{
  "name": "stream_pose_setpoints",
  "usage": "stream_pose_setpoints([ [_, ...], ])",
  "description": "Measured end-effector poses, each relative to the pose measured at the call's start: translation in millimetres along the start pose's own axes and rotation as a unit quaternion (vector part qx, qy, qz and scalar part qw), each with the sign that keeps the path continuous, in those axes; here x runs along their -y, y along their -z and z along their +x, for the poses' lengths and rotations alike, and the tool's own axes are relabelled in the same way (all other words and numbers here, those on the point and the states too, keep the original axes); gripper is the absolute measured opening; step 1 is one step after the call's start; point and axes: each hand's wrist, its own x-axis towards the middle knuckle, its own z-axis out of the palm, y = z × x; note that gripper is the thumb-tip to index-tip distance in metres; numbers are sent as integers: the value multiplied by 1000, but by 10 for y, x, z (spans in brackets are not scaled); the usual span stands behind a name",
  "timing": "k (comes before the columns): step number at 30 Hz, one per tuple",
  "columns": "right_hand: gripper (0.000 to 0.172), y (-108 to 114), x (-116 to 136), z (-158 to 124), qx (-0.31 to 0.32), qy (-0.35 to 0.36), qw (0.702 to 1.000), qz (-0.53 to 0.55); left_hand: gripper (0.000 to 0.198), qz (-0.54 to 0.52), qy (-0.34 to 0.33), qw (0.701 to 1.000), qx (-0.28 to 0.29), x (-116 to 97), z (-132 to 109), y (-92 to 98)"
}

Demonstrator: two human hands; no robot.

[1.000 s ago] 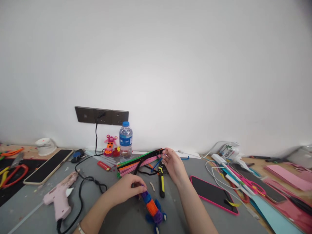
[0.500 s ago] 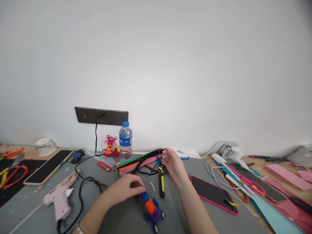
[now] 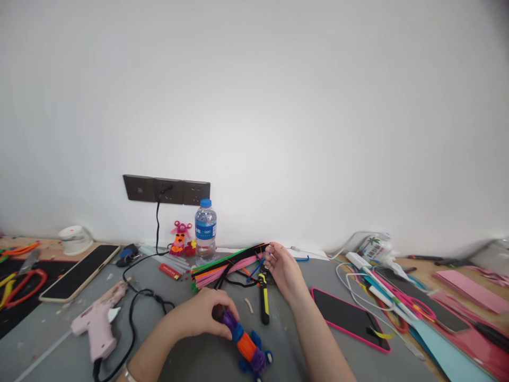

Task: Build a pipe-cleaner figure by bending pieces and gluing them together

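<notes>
My left hand point(image 3: 207, 314) is closed around the upper end of a pipe-cleaner figure point(image 3: 247, 346), wound in purple, blue and orange, with blue limbs tipped in white. The figure tilts down to the right. My right hand point(image 3: 281, 268) is raised with curled fingers beside the bundle of pipe cleaners point(image 3: 222, 268); a tiny dark-blue spot shows at its fingertips, too small to name. Between the hands lie pliers point(image 3: 264, 300) with black and yellow handles and a small pale piece point(image 3: 248, 305).
A water bottle point(image 3: 205, 233) and a small orange-pink figure point(image 3: 180, 239) stand near the wall. At left are a pink glue gun point(image 3: 97, 321), its black cord and a phone point(image 3: 79, 273). A pink-edged phone point(image 3: 350, 320), white cables and pink scissors point(image 3: 403, 300) lie at right.
My left hand has shifted its grip on the figure, turning its fingers around the upper end. The figure has moved slightly down and right. The right hand stays almost still.
</notes>
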Motion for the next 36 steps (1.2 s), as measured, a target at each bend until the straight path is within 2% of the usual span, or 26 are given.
stream_pose_setpoints([
  [6,30,29,-14,30,-5,-5,1000,-3,24,-66,-3,998,-24,-85,-65,124],
  [8,33,38,-19,41,-7,-6,1000,-3,24,-99,0,993,-60,-93,-88,186],
  [10,36,43,-25,49,-7,-8,1000,-3,24,-152,-3,981,-123,-81,-95,236],
  [13,38,39,-37,52,-3,-11,1000,-5,25,-281,-27,926,-249,-49,-72,279],
  [16,38,9,-47,29,13,-15,1000,-17,29,-423,-75,833,-348,-31,-33,297],
  [18,37,-29,-48,-11,34,-28,999,-31,34,-492,-83,786,-364,-38,-10,300],
  [21,32,-104,-42,-118,110,-45,988,-101,41,-535,-54,760,-365,-70,24,275],
  [23,29,-159,-44,-212,198,-42,959,-198,41,-539,-46,752,-377,-89,55,234],
  [25,22,-209,-68,-311,285,-39,907,-307,42,-519,-48,754,-399,-93,95,183],
  [27,10,-248,-127,-402,336,-36,854,-396,47,-509,-47,749,-421,-81,136,136],
  [28,8,-261,-171,-440,350,-32,829,-435,48,-507,-39,749,-424,-71,154,118],
  [31,20,-272,-339,-513,368,-35,774,-514,46,-493,-31,749,-441,-42,185,89],
  [36,38,-247,-535,-534,381,-68,716,-581,45,-497,-40,747,-440,-43,181,93],
])
